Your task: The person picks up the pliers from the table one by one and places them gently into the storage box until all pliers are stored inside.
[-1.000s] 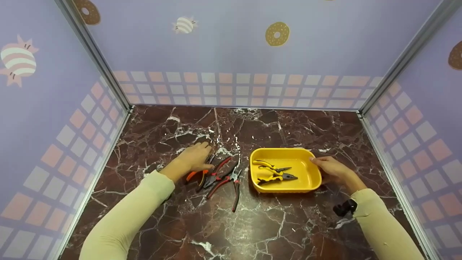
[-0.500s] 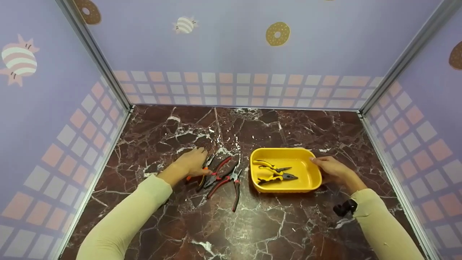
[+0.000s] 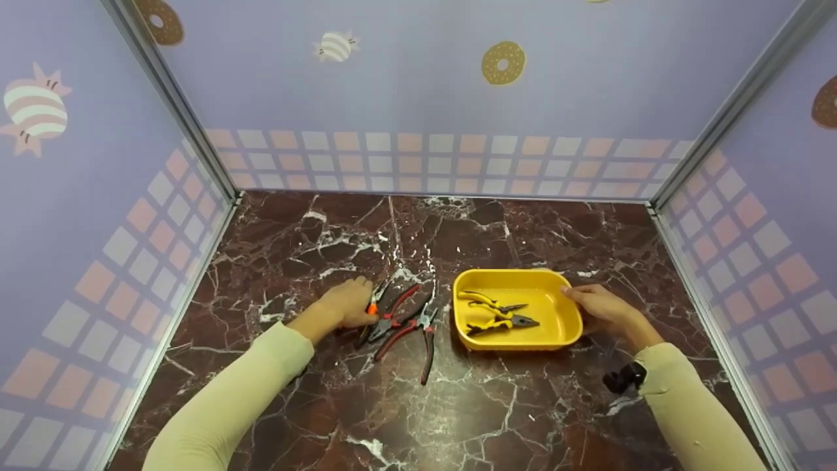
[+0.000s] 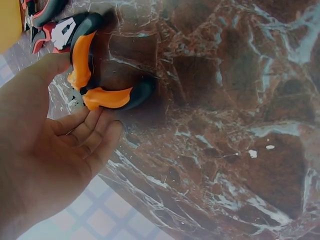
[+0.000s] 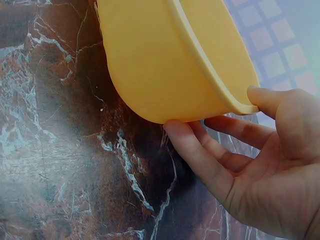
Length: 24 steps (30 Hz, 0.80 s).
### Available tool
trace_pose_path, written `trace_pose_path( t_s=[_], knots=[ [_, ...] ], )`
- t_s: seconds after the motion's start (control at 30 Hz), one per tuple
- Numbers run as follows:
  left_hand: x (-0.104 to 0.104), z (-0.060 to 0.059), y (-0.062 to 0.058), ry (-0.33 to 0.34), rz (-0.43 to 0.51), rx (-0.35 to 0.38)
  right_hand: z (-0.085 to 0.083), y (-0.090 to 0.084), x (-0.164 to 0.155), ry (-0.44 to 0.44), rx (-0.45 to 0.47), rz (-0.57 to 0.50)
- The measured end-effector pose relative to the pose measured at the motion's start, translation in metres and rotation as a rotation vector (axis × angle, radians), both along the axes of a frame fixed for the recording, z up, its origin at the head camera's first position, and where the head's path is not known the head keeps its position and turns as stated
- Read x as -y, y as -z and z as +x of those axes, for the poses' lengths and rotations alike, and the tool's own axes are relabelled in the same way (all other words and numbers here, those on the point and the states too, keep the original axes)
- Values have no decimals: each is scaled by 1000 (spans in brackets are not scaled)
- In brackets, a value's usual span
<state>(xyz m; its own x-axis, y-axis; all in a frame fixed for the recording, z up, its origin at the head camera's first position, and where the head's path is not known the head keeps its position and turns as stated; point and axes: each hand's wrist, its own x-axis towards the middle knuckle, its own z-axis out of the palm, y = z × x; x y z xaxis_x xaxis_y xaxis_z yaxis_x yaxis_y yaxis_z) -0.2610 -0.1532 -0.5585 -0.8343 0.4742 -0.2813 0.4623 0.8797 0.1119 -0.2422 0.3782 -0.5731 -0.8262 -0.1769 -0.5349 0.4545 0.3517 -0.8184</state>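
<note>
My left hand (image 3: 346, 303) is at the left of a group of pliers. In the left wrist view its thumb and fingertips pinch the spread orange-and-black handles of pliers (image 4: 111, 98) from both sides, near the pivot; their tips are partly hidden. Close beside them lie red-and-black pliers (image 3: 400, 307), and another red-and-black pair (image 3: 426, 330) with spread handles. My right hand (image 3: 605, 304) holds the right end of a yellow plastic bin (image 3: 572, 330), thumb over the rim and fingers underneath. Inside the bin lie two yellow-and-black pliers, one pair (image 3: 490, 303) behind the other (image 3: 500, 323).
The dark red marbled tabletop (image 3: 458, 418) runs beneath everything. Lilac patterned panels (image 3: 418, 78) enclose the back and both sides. A black strap piece (image 3: 624, 377) sits at the right sleeve cuff.
My left hand has come slightly nearer to me and its fingers have drawn in on the orange-handled pliers. The right hand and bin stay in place.
</note>
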Motion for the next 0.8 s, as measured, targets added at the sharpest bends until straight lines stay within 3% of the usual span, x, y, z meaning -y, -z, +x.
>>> trace_pose_path(
  t_s=[0.4, 0.57, 0.67, 0.8],
  knots=[
    [-3, -2, 7, 49, 31, 6, 1, -1, -2, -14, -18, 13],
    [0, -4, 11, 83, 64, -51, 0, 0, -3, -2, -15, 11],
    [3, -3, 13, 82, 83, -85, 0, 0, -2, -6, -13, 19],
    [5, -1, 13, 53, 78, -61, 1, -1, -1, -7, -8, 32]
  ],
)
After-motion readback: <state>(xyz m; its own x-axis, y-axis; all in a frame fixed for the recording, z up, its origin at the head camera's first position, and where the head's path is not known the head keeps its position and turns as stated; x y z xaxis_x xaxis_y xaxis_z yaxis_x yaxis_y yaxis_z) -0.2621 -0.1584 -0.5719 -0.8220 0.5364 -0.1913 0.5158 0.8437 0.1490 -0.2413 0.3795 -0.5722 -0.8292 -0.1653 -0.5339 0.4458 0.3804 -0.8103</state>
